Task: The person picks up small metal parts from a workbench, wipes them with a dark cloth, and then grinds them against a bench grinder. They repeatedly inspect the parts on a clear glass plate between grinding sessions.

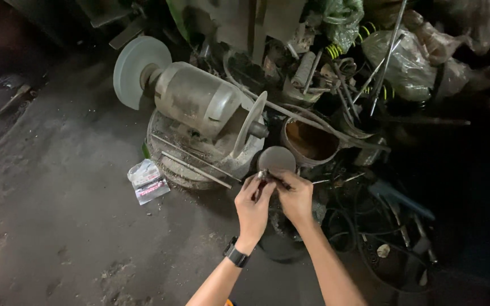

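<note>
While both forearms reached up from the near edge of the view, the left hand (254, 205) and the right hand (296, 197) met just in front of the grinder, fingertips together around a small metal piece (264, 175). The left hand, with a dark wristwatch (236, 255) on its wrist, had its fingers curled and its grip pinched narrow on that piece from the left. The right hand closed on the same piece from the right, knuckles up, thumb tucked under. What the piece was could not be told; it was small and partly hidden by the fingers. It sat at the near edge of a round grey disc (277, 159), and whether it touched the disc was unclear.

On the left, the floor (58, 187) was dark, gritty dirt with scuffed patches. A small clear plastic packet (147, 181) lay on it, just left of the grinder's base. A bench grinder (197, 97) stood on a round, dusty base (182, 164), with a pale grinding wheel (137, 69) at its far left end and a thinner wheel (249, 126) at its right end, near the hands. Thin metal rods (197, 169) lay across the base. Right of the grinder stood a rusty round can (310, 141). Farther right and beyond it was a heap of scrap: metal rods (387, 56), yellow-green springs (336, 50), plastic bags (409, 62) and dark cables (370, 226) near the right forearm.
</note>
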